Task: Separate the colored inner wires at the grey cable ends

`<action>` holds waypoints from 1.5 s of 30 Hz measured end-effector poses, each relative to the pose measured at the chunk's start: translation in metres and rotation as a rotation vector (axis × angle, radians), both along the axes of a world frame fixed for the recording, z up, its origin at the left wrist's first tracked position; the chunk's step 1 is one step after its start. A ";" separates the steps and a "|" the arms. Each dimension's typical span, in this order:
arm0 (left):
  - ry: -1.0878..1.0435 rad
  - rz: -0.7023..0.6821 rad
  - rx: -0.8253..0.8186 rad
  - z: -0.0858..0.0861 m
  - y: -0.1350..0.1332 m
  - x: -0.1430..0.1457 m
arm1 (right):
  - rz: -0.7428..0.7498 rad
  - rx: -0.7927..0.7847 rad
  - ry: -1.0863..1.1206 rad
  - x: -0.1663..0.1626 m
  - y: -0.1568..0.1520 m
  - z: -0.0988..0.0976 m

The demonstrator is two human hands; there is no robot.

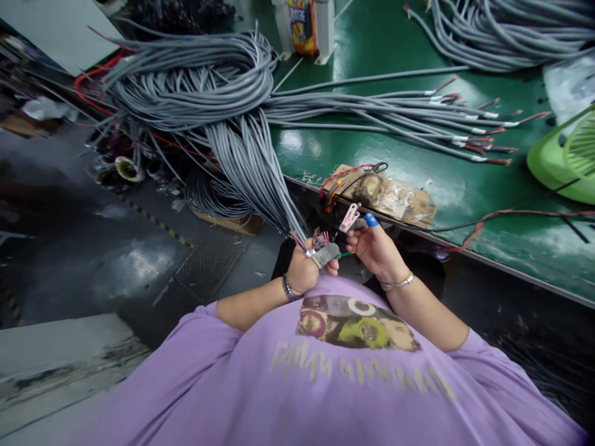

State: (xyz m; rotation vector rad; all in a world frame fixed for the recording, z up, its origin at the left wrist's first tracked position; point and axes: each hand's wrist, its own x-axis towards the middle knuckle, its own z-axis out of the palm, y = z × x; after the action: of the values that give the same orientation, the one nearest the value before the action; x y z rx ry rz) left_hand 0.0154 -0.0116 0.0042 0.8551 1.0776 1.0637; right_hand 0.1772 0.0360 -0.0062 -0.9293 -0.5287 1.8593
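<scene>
My left hand (303, 267) is closed around the ends of several grey cables, close to my body. Thin coloured wires (320, 237) stick up from its grip, and a flat grey wrapped piece (325, 254) lies across the fingers. A green wire reaches from there toward my right hand (377, 251). That hand is curled in a pinch, with a blue wrap (371, 220) on one digit. At its fingertips is a pink plastic clip (349, 218) like a clothes peg. Exactly how the fingers meet the clip is hard to see.
A large grey cable coil (195, 80) hangs over the edge of the green bench (320, 152). Stripped cable ends (483, 133) fan out rightward. A wooden block (395, 201) sits at the front edge, a green fan (564, 155) at right, another coil (515, 31) behind.
</scene>
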 end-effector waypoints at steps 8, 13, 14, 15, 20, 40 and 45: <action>-0.083 0.029 -0.052 0.009 0.016 0.015 | -0.195 0.328 -0.321 -0.013 0.010 -0.006; -0.097 0.012 -0.065 0.006 0.020 0.015 | -0.280 0.364 -0.341 -0.015 0.009 -0.012; -0.096 0.009 -0.066 0.005 0.020 0.015 | -0.220 0.324 -0.259 -0.016 0.010 -0.010; -0.093 0.007 -0.068 0.004 0.020 0.015 | -0.158 0.280 -0.175 -0.017 0.011 -0.008; -0.057 -0.010 -0.088 0.003 0.020 0.015 | -0.086 0.149 0.013 -0.021 0.014 0.001; 0.082 0.023 -0.016 -0.009 0.007 -0.001 | 0.161 0.309 -0.080 0.008 -0.023 -0.027; 0.116 0.004 0.033 -0.007 0.006 -0.001 | 0.047 0.346 -0.205 0.000 -0.026 -0.018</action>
State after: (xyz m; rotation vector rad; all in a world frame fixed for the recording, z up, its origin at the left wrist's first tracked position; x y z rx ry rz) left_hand 0.0144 -0.0053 -0.0023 0.9508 1.1619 1.0478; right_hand 0.1776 0.0096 -0.0238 -0.8807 -0.9706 1.6520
